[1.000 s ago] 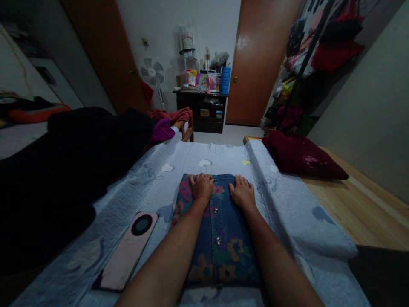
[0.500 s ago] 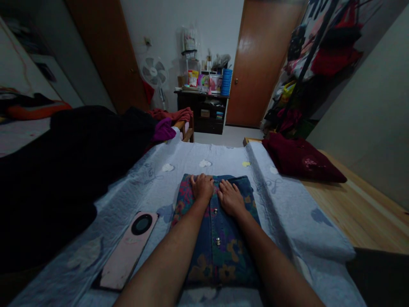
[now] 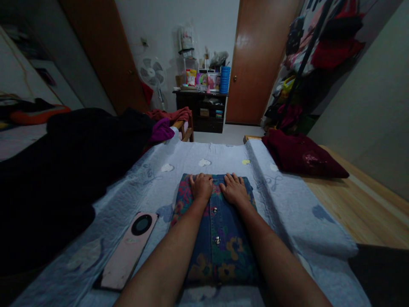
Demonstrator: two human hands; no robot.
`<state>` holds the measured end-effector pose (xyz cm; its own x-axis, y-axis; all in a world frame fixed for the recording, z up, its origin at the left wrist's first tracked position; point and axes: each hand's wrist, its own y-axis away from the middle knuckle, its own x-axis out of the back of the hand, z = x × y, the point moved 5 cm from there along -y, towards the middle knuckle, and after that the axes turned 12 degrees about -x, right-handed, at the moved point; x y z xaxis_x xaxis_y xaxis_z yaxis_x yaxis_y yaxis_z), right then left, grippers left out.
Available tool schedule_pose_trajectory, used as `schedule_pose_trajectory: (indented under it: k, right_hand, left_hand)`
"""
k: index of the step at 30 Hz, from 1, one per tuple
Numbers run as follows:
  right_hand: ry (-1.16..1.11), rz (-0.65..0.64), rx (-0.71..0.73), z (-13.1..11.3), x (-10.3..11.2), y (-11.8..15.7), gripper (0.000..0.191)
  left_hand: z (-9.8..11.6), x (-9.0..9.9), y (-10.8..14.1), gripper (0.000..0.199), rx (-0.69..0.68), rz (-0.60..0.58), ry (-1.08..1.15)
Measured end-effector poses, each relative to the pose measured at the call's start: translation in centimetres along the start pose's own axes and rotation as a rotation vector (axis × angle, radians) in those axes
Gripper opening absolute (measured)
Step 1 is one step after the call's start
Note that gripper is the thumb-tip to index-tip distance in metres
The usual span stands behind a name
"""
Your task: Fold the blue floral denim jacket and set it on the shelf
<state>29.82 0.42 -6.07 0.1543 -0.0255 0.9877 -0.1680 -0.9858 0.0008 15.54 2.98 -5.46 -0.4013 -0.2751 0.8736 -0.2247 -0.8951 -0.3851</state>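
Note:
A folded blue denim garment [image 3: 220, 256] with a flower print and metal buttons lies flat on the pale blue bedspread [image 3: 204, 153]. My left hand [image 3: 202, 186] rests on its far left part, fingers stretched toward the far edge. On the far right part lies my right hand [image 3: 234, 189], palm down with the fingers spread. Both palms touch the cloth, and neither holds anything. To the left of the garment a pink phone [image 3: 126, 256] lies on the bedspread, its round camera ring facing up.
A dark heap of cloth [image 3: 73, 170] covers the left side. At the right, a folded maroon garment [image 3: 303, 153] lies on a wooden board [image 3: 332, 192]. Beyond the bed stand a white fan [image 3: 153, 72], a dark cabinet [image 3: 200, 121] and a brown door [image 3: 252, 64].
My right hand has shifted to the right and a little farther away over the garment, and its fingers are more spread. My left hand stays about where it was.

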Motion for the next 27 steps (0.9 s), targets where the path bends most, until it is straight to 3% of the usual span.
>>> schedule_pose_trajectory:
  k: [8,15,17,20,24,27]
  right_hand:
    - [0.029,-0.032,-0.124,3.0,-0.2,-1.4,0.061]
    - [0.034,0.025,-0.238,5.3,0.8,0.9,0.065]
    - [0.024,0.085,-0.250,4.8,1.7,2.5,0.065]
    - [-0.026,0.158,-0.124,2.2,2.4,5.2,0.061]
    - [-0.088,0.028,0.070,-1.3,0.9,8.1,0.056]
    - [-0.081,-0.015,0.071,-1.7,0.0,8.7,0.056]
  left_hand:
    - [-0.2,-0.2,-0.1,0.021,0.006,0.000,0.023]
    - [0.0,1.0,-0.2,0.027,0.009,-0.096,0.135]
    - [0.5,2.0,0.5,0.033,-0.026,-0.127,0.178]
    - [1.9,3.1,3.2,0.044,-0.163,-0.206,0.205]
    - [2.6,2.7,7.9,0.050,-0.291,-0.355,0.157]
    - [2.2,2.3,9.7,0.054,-0.297,-0.358,0.095]
